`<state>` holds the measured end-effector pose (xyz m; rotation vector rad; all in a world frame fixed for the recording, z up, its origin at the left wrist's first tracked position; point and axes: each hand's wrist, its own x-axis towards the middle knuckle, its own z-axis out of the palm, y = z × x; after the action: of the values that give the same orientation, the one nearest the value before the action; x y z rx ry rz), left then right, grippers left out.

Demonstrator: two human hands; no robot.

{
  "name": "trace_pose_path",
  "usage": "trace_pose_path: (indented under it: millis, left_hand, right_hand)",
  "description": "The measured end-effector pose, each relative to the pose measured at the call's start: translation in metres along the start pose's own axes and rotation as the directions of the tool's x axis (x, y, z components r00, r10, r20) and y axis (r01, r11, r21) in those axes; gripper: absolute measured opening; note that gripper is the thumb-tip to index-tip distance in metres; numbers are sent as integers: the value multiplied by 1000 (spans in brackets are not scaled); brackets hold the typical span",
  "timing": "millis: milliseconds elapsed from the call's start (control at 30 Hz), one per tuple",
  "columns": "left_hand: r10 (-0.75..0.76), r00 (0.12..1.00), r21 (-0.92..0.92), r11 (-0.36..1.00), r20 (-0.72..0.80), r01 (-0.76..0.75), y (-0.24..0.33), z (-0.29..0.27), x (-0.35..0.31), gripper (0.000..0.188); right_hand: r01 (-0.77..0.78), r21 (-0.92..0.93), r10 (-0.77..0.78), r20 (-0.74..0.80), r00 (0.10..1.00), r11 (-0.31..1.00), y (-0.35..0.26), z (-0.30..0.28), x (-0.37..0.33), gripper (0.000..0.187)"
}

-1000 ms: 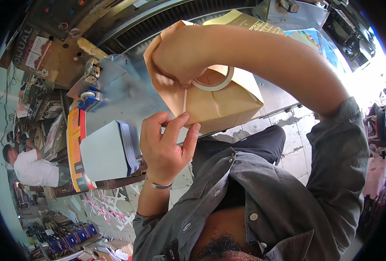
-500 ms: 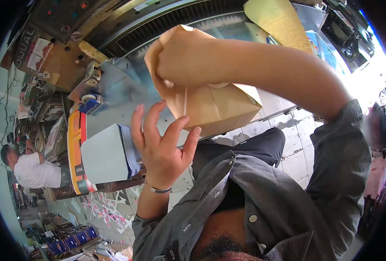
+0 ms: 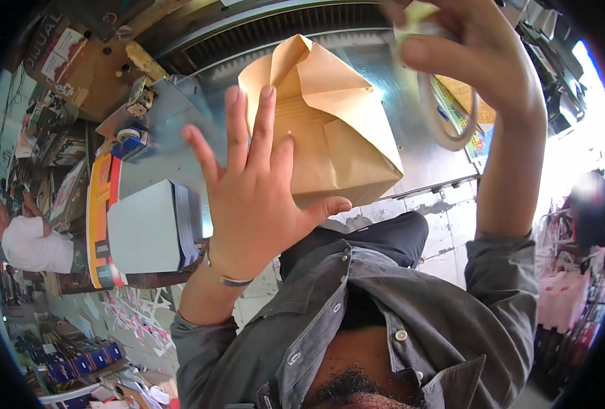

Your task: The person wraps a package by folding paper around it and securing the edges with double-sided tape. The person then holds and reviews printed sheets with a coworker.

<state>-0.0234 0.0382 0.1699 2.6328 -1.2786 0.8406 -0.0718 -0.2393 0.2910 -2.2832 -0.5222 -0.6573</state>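
Note:
A tan paper bag or large envelope (image 3: 347, 133) stands on the metal work surface with its folded mouth gaping. Over its near left side, my left hand (image 3: 251, 163) has its fingers spread and holds nothing; fingertips overlap the bag, though contact is unclear. A small white bit (image 3: 289, 131) shows by the index finger. My right hand (image 3: 476, 61) is raised at the far right, away from the bag, its fingers smeared by motion. A pale ring, apparently a roll of tape (image 3: 449, 144), hangs by this hand; how it is held is hidden.
At left lie a pale stack of sheets (image 3: 145, 228), orange printed material (image 3: 101, 225) and a blue tape dispenser (image 3: 130, 143). Another yellow envelope (image 3: 458, 92) lies beyond the right hand. A person in a white shirt (image 3: 36, 242) works at far left. Paper scraps (image 3: 142, 317) litter the floor.
My right hand has come out of the bag's mouth and swung up to the right, the ring moving with it. My left hand has moved up over the bag, fingers spread wider.

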Motion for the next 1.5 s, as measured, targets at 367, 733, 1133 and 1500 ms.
trace_pose_path:
  millis: [367,733,1133,1500]
  left_hand:
    - [9,992,8,1000,125,-10,3,-12,-17,107]
    - [13,985,23,1000,173,-17,12,-25,-50,92]
    - [-251,944,-505,856,-215,113,-8,30,-88,78]
    - [-541,839,-764,566,-61,309,-19,104,-121,74]
  right_hand:
    - [-800,-38,755,-309,579,598,227,74,-162,66]
    - [192,-329,-230,-79,970,925,64,82,-16,21]
    - [259,19,-226,556,800,966,64,129,42,15]
    - [98,-144,44,749,661,985,50,129,60,17]
